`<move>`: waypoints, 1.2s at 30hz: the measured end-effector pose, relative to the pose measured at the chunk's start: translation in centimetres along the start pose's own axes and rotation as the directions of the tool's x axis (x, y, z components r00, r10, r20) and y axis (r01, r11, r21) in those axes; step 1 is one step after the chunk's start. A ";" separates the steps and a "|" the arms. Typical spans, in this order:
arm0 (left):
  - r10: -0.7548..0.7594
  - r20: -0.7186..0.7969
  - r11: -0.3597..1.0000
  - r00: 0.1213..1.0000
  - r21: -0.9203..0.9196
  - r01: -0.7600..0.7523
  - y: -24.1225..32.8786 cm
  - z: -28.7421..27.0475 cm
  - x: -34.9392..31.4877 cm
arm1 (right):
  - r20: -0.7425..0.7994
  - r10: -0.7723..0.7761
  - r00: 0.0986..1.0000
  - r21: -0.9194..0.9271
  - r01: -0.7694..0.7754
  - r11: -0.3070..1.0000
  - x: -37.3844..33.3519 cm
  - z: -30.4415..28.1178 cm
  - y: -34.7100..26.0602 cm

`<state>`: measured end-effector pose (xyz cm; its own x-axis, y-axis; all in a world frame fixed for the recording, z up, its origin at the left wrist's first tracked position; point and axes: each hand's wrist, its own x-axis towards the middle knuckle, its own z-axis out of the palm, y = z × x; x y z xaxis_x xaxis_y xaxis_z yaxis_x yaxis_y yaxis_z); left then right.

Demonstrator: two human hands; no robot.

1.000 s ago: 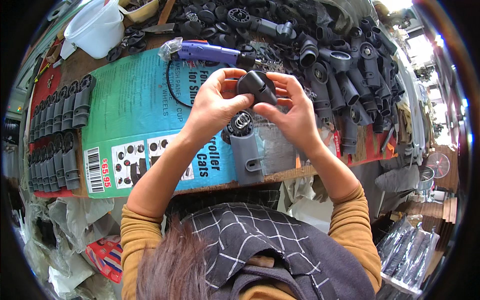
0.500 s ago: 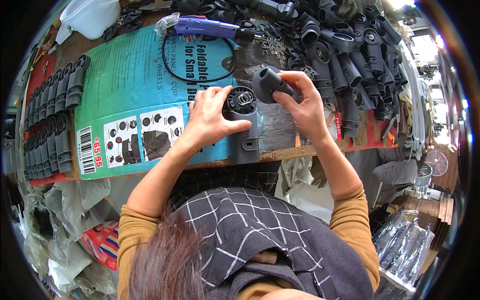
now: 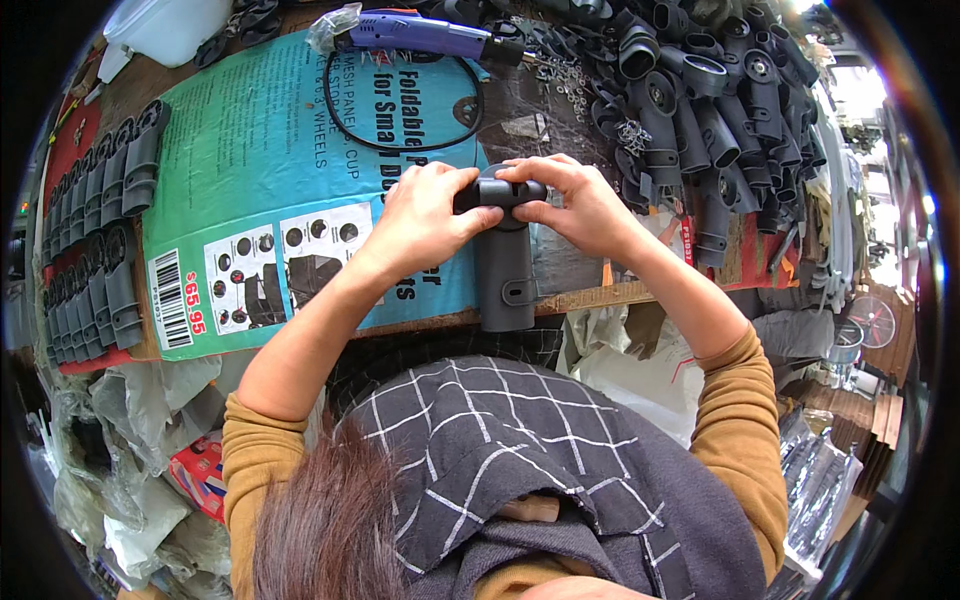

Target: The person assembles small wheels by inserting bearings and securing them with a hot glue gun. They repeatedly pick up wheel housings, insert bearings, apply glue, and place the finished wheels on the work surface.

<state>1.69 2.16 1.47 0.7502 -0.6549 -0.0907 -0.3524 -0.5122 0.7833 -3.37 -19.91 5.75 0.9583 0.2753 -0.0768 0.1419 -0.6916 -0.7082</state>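
A dark grey plastic tube fitting [image 3: 507, 280] lies on the table's near edge, its slotted end toward me. A second dark plastic joint piece [image 3: 499, 190] sits crosswise over its round far end. My left hand [image 3: 424, 212] is closed on the joint piece's left side, thumb on the near side and fingers beyond. My right hand [image 3: 578, 205] pinches the right side in the same way. The spring inside the round socket is now covered by the joint piece and my fingers.
Flattened teal cardboard [image 3: 260, 150] covers the table's left part. A purple power screwdriver [image 3: 420, 38] and a black cable loop [image 3: 332, 105] lie beyond my hands. Rows of fittings [image 3: 105, 180] stand at left; loose plastic fittings [image 3: 690, 120] and small metal parts [image 3: 570, 85] lie at right.
My right hand has brought the joint piece left and down onto the fitting's round socket, turning it crosswise. My left hand has shifted from the fitting to the joint piece.
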 end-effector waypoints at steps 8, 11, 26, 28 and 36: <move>-0.046 0.134 0.999 0.990 -0.002 0.047 1.5 -1.4 1.1 | -0.070 0.072 0.995 0.345 -0.044 0.938 -1.0 2.9 1.5; -0.043 0.168 0.999 0.985 -0.005 0.044 2.4 -1.9 1.4 | -0.147 -0.011 0.989 0.309 0.056 0.949 -1.6 4.0 1.9; -0.217 0.480 0.678 0.850 -0.553 0.485 6.8 -3.0 1.2 | -0.109 0.255 0.961 0.930 0.008 0.367 -6.3 4.4 -0.4; -0.109 0.419 0.596 0.901 -0.698 0.397 7.5 -3.4 -0.3 | 0.171 0.215 0.961 0.981 -0.186 0.049 -7.0 4.0 -1.7; 0.164 0.121 0.937 0.979 -0.330 -0.116 7.4 -4.5 -3.7 | -0.024 0.276 0.961 0.592 -0.209 0.778 -7.9 1.9 -5.6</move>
<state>-1.21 3.28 10.36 0.6090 -0.7923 -0.0354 -0.2320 -0.2206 0.9474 -12.20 -16.95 8.97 0.9658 0.0578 -0.2529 -0.2369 -0.2008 -0.9506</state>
